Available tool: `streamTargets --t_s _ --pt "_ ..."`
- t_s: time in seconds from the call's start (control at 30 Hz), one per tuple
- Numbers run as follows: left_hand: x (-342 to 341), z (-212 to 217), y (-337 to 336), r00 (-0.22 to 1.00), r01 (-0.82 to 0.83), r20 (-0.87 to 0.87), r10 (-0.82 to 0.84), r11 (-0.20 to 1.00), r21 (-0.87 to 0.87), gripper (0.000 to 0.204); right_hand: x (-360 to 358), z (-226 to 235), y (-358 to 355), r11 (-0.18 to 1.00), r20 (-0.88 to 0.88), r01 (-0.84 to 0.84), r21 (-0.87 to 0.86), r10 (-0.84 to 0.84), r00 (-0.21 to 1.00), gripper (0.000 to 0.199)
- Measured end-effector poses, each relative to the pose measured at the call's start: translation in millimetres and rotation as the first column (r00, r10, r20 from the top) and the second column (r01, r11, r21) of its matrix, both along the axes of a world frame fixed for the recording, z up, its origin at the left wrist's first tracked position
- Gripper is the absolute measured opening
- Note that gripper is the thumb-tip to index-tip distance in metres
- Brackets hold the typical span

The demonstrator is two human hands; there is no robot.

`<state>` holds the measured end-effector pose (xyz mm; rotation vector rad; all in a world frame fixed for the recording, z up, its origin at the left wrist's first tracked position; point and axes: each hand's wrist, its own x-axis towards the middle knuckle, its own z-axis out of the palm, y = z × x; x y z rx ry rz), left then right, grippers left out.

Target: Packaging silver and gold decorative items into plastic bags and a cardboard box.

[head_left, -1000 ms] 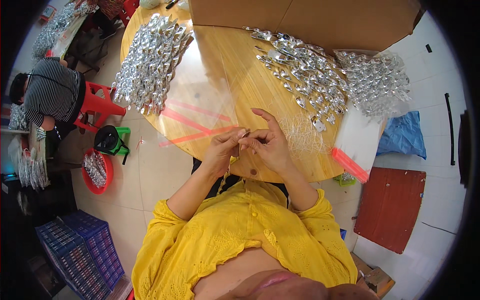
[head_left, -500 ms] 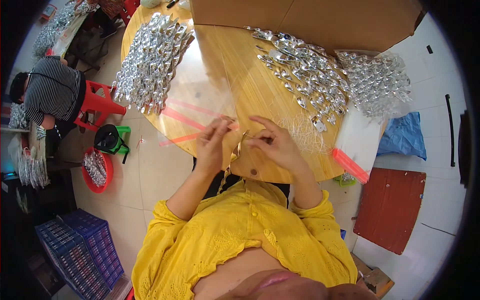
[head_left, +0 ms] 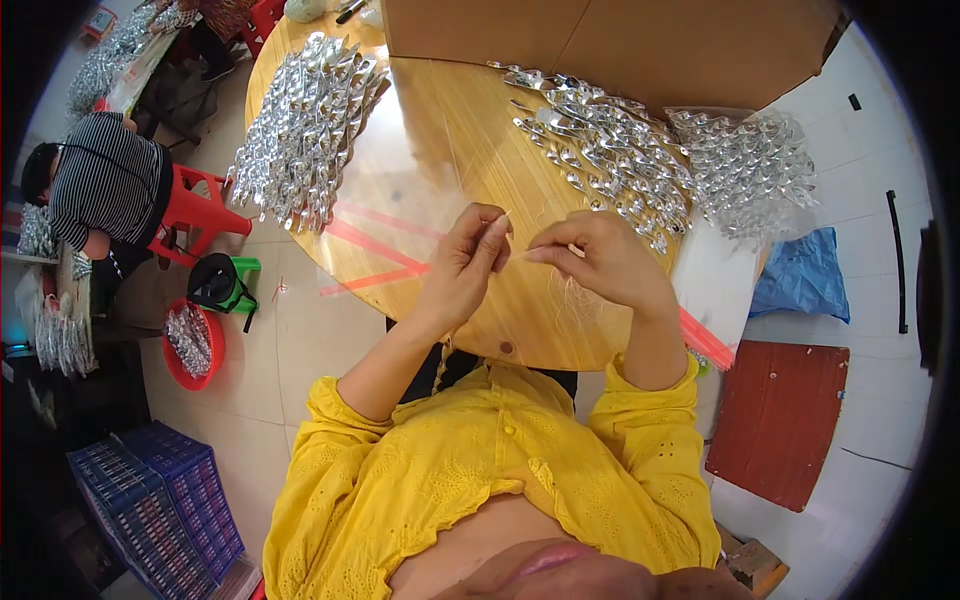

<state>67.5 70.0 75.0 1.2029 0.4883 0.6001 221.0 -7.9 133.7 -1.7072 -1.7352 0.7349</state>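
Note:
Over the near part of the round wooden table (head_left: 470, 130) my two hands face each other, a small gap between their fingertips. My left hand (head_left: 465, 265) is closed, thumb pressed to the fingers; a tiny pale tip shows there, too small to name. My right hand (head_left: 608, 262) pinches what looks like a thin thread between thumb and forefinger. Pale loose threads (head_left: 575, 310) lie on the table below it. Under my left wrist a twisted gold strip (head_left: 442, 368) hangs past the table edge; its upper end is hidden by the arm.
Silver twisted strips lie in a left pile (head_left: 310, 130) and a right pile (head_left: 610, 150), beside a bagged bundle (head_left: 750, 170). A cardboard box (head_left: 600, 45) stands behind. Clear plastic with red bands (head_left: 375, 250) lies left. A co-worker (head_left: 105, 185) sits beyond a red stool (head_left: 195, 210).
My hands have risen and shifted; the right has moved rightward, away from the gold strip. That strip now shows only below my left wrist. My left hand has moved right.

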Motion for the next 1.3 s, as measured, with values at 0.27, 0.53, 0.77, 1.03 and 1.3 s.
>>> streamTargets --t_s 0.27,0.53,0.77,1.03,1.3 --pt "-4.4 -8.2 6.4 0.981 -0.194 0.041 0.191 0.976 0.097 0.013 14.6 -8.8 -14.0 0.989 -0.356 0.135 -0.065 -0.149 0.923 0.012" --pt "-7.7 -13.6 12.3 0.977 -0.206 0.069 0.203 0.977 0.048 0.012 24.4 -25.1 -19.2 0.879 -0.594 0.468 0.094 -0.328 0.735 0.012" --pt "-8.3 -12.7 11.3 0.974 -0.212 0.076 0.211 0.977 0.008 0.011 26.0 -28.9 -23.8 0.852 -0.677 0.51 0.117 -0.307 0.669 0.012" --pt "-1.1 -2.7 12.5 0.978 -0.175 0.135 0.16 0.978 0.113 0.01 13.0 -14.0 -18.1 0.768 -0.241 0.272 0.58 -0.158 0.958 0.011" --pt "1.1 29.0 14.6 0.995 -0.093 0.068 0.074 0.935 0.342 0.014 -8.8 1.8 13.0 0.834 -0.128 0.122 0.538 -0.062 0.99 0.012"
